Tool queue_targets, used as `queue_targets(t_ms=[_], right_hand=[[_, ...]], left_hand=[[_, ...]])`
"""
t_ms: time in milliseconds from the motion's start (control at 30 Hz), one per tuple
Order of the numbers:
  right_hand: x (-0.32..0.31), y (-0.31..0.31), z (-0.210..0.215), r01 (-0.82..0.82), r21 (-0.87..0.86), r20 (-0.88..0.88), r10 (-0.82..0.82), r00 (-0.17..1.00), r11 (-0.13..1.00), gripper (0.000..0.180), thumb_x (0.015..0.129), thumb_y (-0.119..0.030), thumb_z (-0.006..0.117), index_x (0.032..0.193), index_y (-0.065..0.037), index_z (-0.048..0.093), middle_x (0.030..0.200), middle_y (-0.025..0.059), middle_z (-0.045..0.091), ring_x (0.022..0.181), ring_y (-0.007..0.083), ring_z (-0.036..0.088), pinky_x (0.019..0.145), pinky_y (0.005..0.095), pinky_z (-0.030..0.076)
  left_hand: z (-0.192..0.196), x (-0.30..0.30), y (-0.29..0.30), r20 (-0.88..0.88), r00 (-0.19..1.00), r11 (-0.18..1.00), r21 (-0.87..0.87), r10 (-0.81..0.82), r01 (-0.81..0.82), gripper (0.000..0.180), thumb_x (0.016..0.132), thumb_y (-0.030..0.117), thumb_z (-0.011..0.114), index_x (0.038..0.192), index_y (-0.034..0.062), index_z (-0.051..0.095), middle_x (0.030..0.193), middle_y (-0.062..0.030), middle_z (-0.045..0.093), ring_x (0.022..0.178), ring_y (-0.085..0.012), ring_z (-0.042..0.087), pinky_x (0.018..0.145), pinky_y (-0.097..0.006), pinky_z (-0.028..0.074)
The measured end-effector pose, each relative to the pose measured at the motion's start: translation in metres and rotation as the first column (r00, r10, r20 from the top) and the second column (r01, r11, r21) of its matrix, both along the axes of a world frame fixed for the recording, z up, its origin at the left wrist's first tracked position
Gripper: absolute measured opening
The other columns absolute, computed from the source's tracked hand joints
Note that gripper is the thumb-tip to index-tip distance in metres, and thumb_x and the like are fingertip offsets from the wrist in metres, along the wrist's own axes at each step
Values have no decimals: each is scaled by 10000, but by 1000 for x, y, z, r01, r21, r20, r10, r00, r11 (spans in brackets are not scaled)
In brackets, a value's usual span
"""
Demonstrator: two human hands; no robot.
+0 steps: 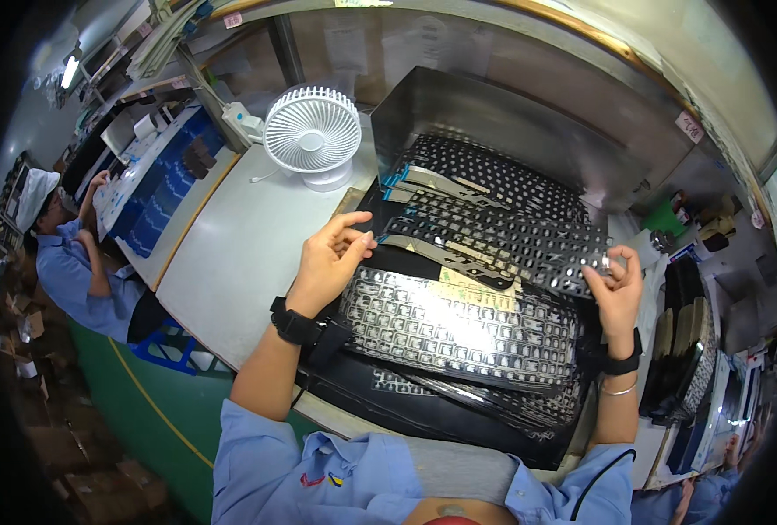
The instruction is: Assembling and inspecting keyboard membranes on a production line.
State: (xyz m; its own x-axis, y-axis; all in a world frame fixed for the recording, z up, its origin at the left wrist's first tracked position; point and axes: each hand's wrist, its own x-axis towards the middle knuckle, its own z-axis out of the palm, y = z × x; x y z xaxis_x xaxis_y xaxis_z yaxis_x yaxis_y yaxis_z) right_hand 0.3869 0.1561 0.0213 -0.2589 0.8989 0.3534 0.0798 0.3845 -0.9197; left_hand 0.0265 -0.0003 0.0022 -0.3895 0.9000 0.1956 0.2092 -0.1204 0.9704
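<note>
My right hand (616,284) pinches the right end of a thin black keyboard sheet (520,241) full of square key openings. The sheet is raised over the pile at a slant. At its left end my left hand (329,258) has index finger and thumb apart, beside a blue-tipped strip; no firm hold shows. A grey-black curved strip (448,256) lies below the sheet. Nearer to me, a shiny keyboard sheet (458,328) rests on more such sheets. Farther back lies a stack of black perforated sheets (493,171) with further blue-tipped strips.
A metal guard (511,114) rises behind the stack. To the left, a white fan (312,140) stands on the pale tabletop (239,236). A co-worker (91,254) sits at another bench, far left. Dark stacked parts (682,341) lie at the right.
</note>
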Motion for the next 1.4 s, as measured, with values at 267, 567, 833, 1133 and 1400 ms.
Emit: queue_targets(t_ms=[267,567,833,1133,1400], right_hand=[[16,-39,48,-201,724,111,176,978,660,265,769,81,617,1005,7,520,748,138,632,674,238,623,606,316,504],[14,3,18,-75,-291,-281,-10,960,954,184,854,-33,585,1031,-26,536,886,36,618,691,86,615,434,174,508],[6,9,-2,-96,-382,-276,-14,961,919,171,877,-69,562,1037,-76,505,928,18,606,758,89,617,479,219,534],[12,9,3,-48,-262,-113,19,993,964,273,894,-95,548,1151,-47,469,955,59,614,680,107,624,457,179,481],[19,36,-1,-330,-417,-293,219,931,847,274,881,-64,571,1138,-21,487,890,81,629,576,100,596,460,189,444]], left_hand=[[3,-4,-1,-13,997,996,40,77,-77,309,891,66,555,1188,-3,503,855,-85,636,787,-123,621,697,-219,502],[19,13,-10,527,742,897,102,-416,430,733,934,567,170,1395,0,229,1284,-204,463,1056,-283,572,903,-384,477],[12,12,-11,494,775,888,-12,-394,460,591,965,319,412,1406,32,144,1242,-240,473,916,-293,631,745,-412,557],[9,7,-2,404,898,976,-50,-176,214,352,924,47,467,1267,-10,408,1050,-167,590,856,-191,633,730,-293,569],[13,5,-5,363,931,998,56,-44,25,373,907,24,477,1271,-8,402,1065,-159,578,862,-166,612,720,-270,545]])
